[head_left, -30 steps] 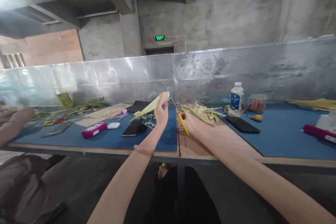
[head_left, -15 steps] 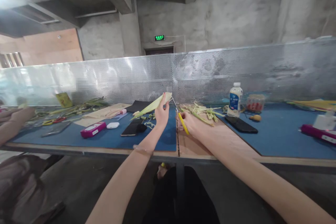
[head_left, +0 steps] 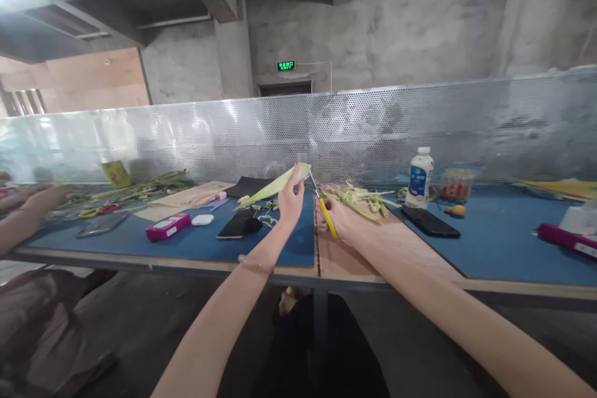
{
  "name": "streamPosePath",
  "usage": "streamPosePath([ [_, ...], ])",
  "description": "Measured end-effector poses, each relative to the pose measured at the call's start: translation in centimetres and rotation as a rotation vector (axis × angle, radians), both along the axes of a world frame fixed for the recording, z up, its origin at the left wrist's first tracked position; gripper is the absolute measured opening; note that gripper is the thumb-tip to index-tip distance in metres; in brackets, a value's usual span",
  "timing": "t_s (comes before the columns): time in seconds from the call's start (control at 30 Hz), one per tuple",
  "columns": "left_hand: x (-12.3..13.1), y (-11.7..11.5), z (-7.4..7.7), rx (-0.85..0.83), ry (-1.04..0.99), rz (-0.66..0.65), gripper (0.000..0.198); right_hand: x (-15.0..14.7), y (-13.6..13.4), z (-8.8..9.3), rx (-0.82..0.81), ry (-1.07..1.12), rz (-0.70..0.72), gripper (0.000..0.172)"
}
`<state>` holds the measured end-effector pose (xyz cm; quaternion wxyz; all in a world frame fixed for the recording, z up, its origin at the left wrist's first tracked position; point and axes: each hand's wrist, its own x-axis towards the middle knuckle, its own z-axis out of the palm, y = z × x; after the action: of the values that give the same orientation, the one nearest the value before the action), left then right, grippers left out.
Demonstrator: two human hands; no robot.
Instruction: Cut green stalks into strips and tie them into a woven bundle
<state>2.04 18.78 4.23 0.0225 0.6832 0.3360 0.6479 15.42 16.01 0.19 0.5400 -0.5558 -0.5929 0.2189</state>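
My left hand [head_left: 291, 202] is closed on a pale green corn husk [head_left: 274, 187], holding it up above the table with its tapered tip slanting down to the left. The right hand [head_left: 340, 217] grips yellow-handled scissors [head_left: 328, 219]. Their blades point up and away, with the tips at the husk's broad right end. Whether the blades are parted is too small to tell. Green and pale plant strips [head_left: 364, 199] lie on the brown board [head_left: 387, 245] just beyond my right hand.
A black phone [head_left: 430, 222], a bottle [head_left: 418, 178] and a clear tub [head_left: 456, 185] stand to the right. Leftward lie a magenta box [head_left: 168, 227], a white case [head_left: 202, 220] and a dark notebook [head_left: 236, 225]. Another person's hands [head_left: 44, 202] are at far left. A perforated metal screen [head_left: 224, 137] runs behind.
The view has shifted slightly. My hands, the husk and the scissors keep nearly the same positions, with the scissor tips still at the husk's right end.
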Motion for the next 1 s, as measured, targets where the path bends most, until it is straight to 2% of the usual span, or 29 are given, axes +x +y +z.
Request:
streamPosePath([
  [1.0,0.03,-0.45,0.10,-0.019,0.010,-0.006,0.048,-0.31,-0.74,0.40,-0.056,-0.057,-0.020,0.025],
])
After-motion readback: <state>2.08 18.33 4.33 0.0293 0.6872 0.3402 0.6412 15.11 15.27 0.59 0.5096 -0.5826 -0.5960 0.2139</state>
